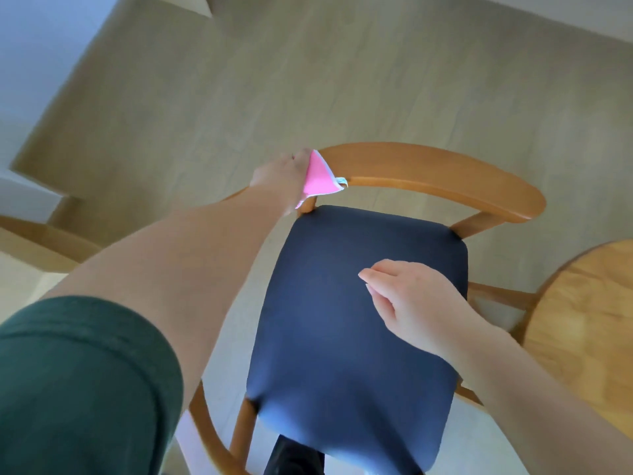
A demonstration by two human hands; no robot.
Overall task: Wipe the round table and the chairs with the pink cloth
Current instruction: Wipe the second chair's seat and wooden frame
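Note:
A wooden chair with a curved backrest (428, 173) and a dark blue seat cushion (342, 320) stands below me. My left hand (281, 176) grips the pink cloth (320, 180) and holds it against the left end of the backrest rail. My right hand (414, 299) hovers over the seat with relaxed fingers, holding nothing. The round wooden table (589, 317) shows at the right edge, close to the chair.
Part of a second wooden chair (44, 238) shows at the left edge. Pale wood-look floor (274, 80) lies beyond the chair. A white wall (30, 46) runs along the upper left. A dark foot (294, 457) is under the seat's near edge.

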